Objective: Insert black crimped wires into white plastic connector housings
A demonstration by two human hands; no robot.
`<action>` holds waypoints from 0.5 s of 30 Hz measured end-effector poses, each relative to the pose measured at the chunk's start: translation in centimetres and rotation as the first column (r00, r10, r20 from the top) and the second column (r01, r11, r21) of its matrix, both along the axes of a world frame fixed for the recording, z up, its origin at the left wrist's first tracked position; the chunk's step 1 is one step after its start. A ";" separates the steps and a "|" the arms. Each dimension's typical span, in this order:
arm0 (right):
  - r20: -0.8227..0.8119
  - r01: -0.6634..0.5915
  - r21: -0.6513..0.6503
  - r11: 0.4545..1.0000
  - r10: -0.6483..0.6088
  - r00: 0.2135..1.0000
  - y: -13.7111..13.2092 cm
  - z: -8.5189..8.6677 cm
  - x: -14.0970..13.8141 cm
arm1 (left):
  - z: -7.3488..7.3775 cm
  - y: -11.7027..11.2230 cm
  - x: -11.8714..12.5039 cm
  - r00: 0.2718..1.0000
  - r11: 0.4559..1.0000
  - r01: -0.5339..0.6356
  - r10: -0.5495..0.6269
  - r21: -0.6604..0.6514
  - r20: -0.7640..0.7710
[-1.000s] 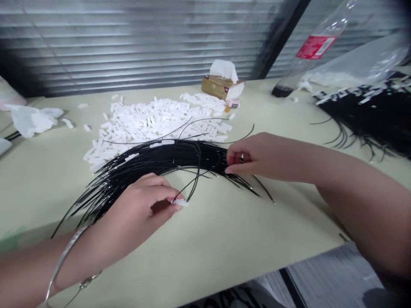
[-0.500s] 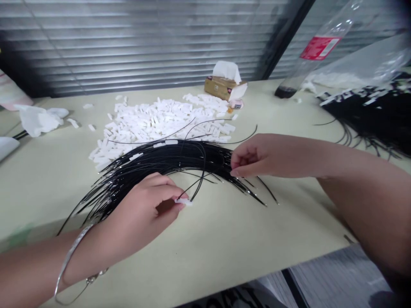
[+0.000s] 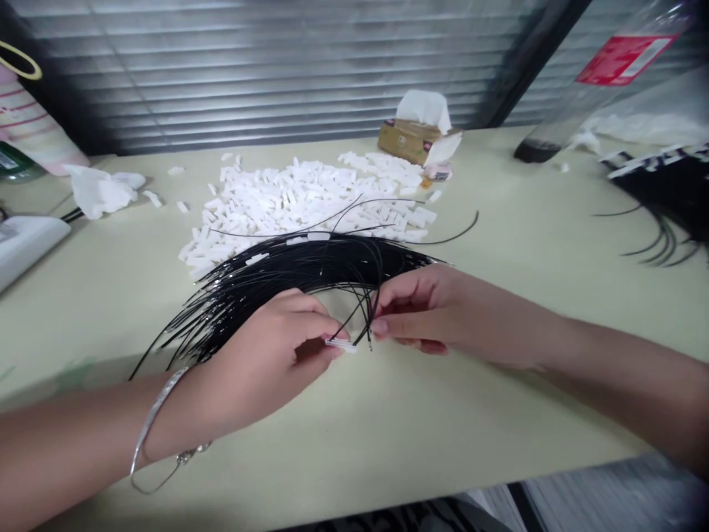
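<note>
Left fingers (image 3: 324, 324) pinch small white connector (image 3: 340, 344), thin black wires rising from it. Right fingers (image 3: 382, 326) closed narrow just beside connector, among wires; cannot tell if gripping one. Curved bundle of black wires (image 3: 299, 267) lies under your left hand on desk (image 3: 443, 421), centre of frame, against heap of white plastic pieces (image 3: 299, 196). Silver bangle (image 3: 158, 414) on your left wrist. Tissue box (image 3: 418, 140) top centre; crumpled tissue (image 3: 103, 191) upper left; second black wire bunch (image 3: 665, 185) far right; plastic bottle (image 3: 609, 81) upper right.
</note>
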State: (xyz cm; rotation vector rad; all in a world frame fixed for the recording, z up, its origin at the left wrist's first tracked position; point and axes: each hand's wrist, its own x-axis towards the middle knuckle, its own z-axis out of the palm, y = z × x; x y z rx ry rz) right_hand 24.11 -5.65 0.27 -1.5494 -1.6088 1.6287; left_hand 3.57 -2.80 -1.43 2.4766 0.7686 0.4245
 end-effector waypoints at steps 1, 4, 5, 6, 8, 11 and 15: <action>0.024 0.001 0.043 0.999 -0.002 1.000 -0.1 -0.1 -0.1 | 0.0 0.0 0.0 1.000 1.000 0.006 -0.006 -0.002 0.003; 0.175 -0.004 0.206 0.979 -0.032 0.984 -0.2 -0.3 -0.3 | 0.0 0.0 -0.1 1.000 1.000 0.018 -0.018 -0.026 0.020; 0.239 -0.009 0.271 0.963 -0.058 0.969 -0.2 -0.2 -0.4 | 0.0 0.0 -0.1 0.999 0.999 0.021 -0.021 -0.033 0.025; 0.297 -0.013 0.326 0.945 -0.090 0.951 -0.3 -0.2 -0.5 | 0.0 -0.1 -0.1 0.999 0.999 0.025 -0.024 -0.037 0.029; 0.362 -0.010 0.367 0.930 -0.133 0.923 -0.5 0.0 -0.9 | 0.0 -0.1 -0.1 0.999 0.999 0.036 -0.034 -0.039 0.038; 0.308 0.039 0.305 0.951 -0.138 0.941 -0.9 0.0 -1.5 | 0.0 -0.1 0.0 0.998 0.998 0.045 -0.043 -0.032 0.052; 0.194 0.075 0.310 0.948 -0.140 0.971 -1.4 -0.5 -2.0 | -0.2 0.0 0.0 0.998 0.999 0.042 -0.041 -0.018 0.057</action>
